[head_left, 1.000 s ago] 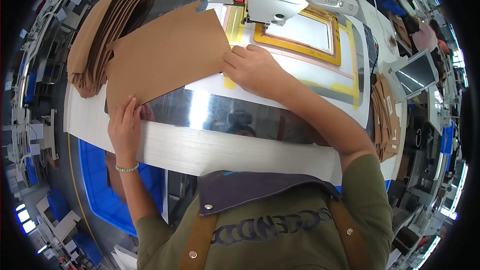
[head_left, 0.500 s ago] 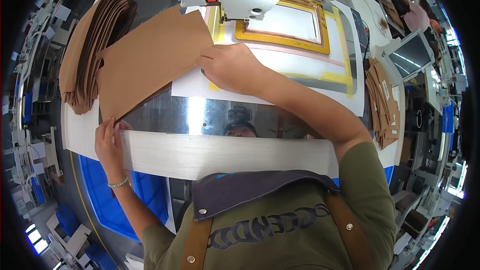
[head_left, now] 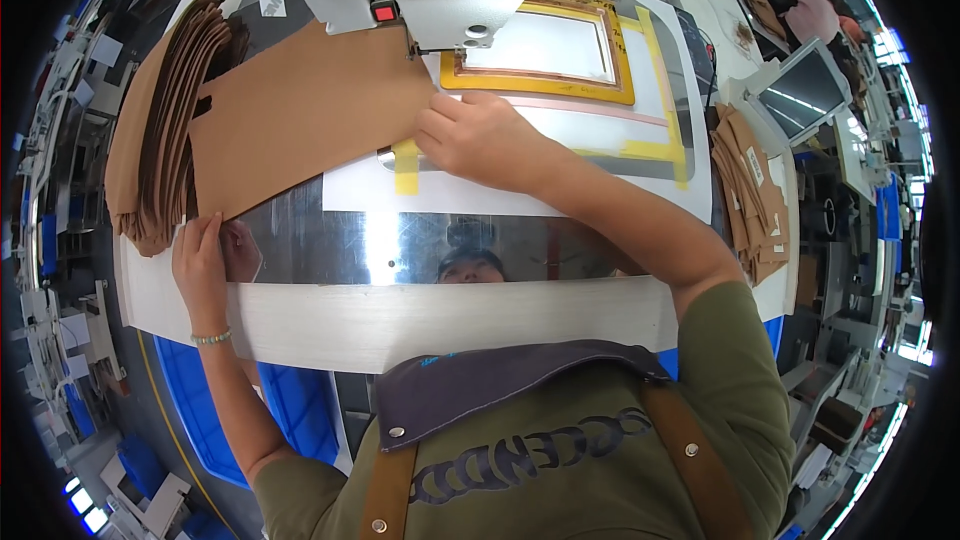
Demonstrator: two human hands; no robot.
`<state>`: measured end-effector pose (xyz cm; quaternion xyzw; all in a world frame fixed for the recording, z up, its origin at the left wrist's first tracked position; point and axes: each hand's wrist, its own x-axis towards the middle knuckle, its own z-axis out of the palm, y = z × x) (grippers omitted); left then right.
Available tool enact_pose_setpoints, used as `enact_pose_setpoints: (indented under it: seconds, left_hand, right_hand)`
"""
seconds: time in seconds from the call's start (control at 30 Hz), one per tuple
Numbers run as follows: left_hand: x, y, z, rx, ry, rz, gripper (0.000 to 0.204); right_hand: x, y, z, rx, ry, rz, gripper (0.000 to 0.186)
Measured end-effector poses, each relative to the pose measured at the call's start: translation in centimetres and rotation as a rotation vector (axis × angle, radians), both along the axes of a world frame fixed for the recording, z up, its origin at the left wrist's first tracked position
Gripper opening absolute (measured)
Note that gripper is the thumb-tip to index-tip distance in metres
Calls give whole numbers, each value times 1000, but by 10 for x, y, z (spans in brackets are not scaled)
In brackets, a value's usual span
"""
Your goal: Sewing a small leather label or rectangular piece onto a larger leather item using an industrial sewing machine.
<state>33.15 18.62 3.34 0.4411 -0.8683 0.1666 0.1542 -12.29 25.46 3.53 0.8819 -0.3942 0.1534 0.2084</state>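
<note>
A flat brown sheet [head_left: 305,110] lies tilted over the metal plate, its upper right part close under the white machine head [head_left: 440,10]. My left hand [head_left: 200,270] pinches its lower left corner. My right hand [head_left: 480,140] is closed on its right edge, fingertips hidden or small. A thick folded stack of brown pieces [head_left: 145,140] touches or sits beside the sheet's left side. A yellow rectangular frame [head_left: 622,80] lies right of the head on white, taped backing [head_left: 600,190]. The reflective metal plate [head_left: 350,250] runs along the front of this work surface.
Brown pieces [head_left: 750,210] are piled at the table's right, beside a tilted screen [head_left: 800,95]. The pale table edge [head_left: 450,325] is before me, with blue bins [head_left: 205,410] underneath. A co-worker [head_left: 810,15] is at the far upper right.
The brown sheet has shifted relative to the table, up toward the machine head, with my hands on it. The whole view has also shifted, the machine appearing further left.
</note>
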Motion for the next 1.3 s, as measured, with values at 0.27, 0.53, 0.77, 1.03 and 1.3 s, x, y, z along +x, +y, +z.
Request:
enact_pose_setpoints:
  seconds: [0.27,0.53,0.77,1.03,1.3]
  left_hand:
    - [-116,-56,4,-18,-4,-409,33]
    - [-233,-67,2,-15,9,-739,37]
    - [-260,-46,9,141,-22,-661,42]
    - [-249,-25,-14,354,89,-500,52]
    - [-247,-22,-14,329,112,-481,52]
  right_hand:
    - [-96,54,17,11,-8,-213,7]
    - [-183,113,27,38,149,-511,12]
    - [-202,136,5,47,-19,-687,22]
    - [-199,173,-16,176,-285,-814,55]
    - [-203,176,-22,209,-296,-844,55]
